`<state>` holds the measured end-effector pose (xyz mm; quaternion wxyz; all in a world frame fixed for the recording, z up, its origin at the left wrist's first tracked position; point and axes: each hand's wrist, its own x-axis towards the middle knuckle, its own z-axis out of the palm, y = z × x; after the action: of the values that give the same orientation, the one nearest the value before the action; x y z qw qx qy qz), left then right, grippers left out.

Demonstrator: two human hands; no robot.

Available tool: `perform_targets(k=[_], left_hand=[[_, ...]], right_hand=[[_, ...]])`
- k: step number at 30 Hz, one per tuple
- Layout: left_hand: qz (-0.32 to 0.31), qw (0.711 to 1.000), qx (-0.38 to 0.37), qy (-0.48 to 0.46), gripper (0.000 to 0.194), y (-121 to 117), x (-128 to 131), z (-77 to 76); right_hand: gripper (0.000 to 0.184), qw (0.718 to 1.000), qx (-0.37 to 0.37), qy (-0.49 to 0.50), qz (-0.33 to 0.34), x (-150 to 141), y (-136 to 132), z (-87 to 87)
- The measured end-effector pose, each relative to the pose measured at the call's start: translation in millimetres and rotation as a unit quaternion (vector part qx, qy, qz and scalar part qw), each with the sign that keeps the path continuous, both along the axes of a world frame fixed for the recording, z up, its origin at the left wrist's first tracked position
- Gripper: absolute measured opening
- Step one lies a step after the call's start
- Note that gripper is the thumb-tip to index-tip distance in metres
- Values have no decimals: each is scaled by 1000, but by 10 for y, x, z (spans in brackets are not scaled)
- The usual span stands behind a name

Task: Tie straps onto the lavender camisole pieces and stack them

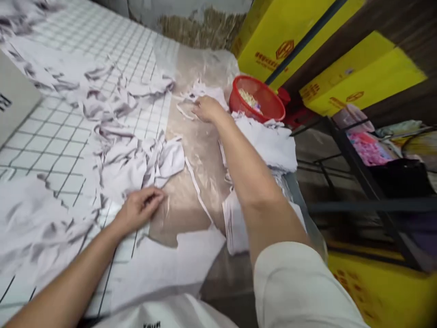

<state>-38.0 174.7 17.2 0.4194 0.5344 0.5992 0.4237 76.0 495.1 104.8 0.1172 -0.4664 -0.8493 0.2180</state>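
My right hand (206,109) reaches far out over the brown sheet under clear plastic (201,155). Its fingers are closed on a thin white fabric strip (184,112), beside a small heap of white cloth scraps (213,93). Low at the left, my left hand (139,207) hovers with thumb and fingers pinched together; whether anything is between them is hidden. Just beyond it lies a crumpled heap of pale cloth (126,159). Another narrow strip (198,189) runs across the plastic. A flat white cloth piece (174,262) lies close to my body.
Folded white cloth stacks (266,141) line the right edge, with a red basket (241,84) behind them. More loose cloth (37,218) spreads over the white grid-lined table (64,136). Yellow boxes (362,77) and a dark metal rack (358,168) stand at the right.
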Motion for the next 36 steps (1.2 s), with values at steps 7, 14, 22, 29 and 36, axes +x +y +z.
perform_targets(k=[7, 14, 22, 29, 36], left_hand=[[59, 998, 37, -10, 36, -180, -75, 211], [50, 944, -33, 324, 34, -1067, -75, 432], [-65, 905, -9, 420, 17, -1105, 195, 155], [20, 898, -39, 439, 28, -903, -259, 348], [152, 889, -114, 416, 47, -1840, -142, 141]], right_hand=[[23, 990, -86, 50, 102, 1266, -2805, 748], [27, 988, -120, 75, -57, 1829, -3881, -224], [12, 999, -42, 12, 32, 1138, -3376, -552], [15, 978, -86, 165, 89, 1743, -3487, -325], [32, 939, -216, 171, -205, 2291, -3977, -660]])
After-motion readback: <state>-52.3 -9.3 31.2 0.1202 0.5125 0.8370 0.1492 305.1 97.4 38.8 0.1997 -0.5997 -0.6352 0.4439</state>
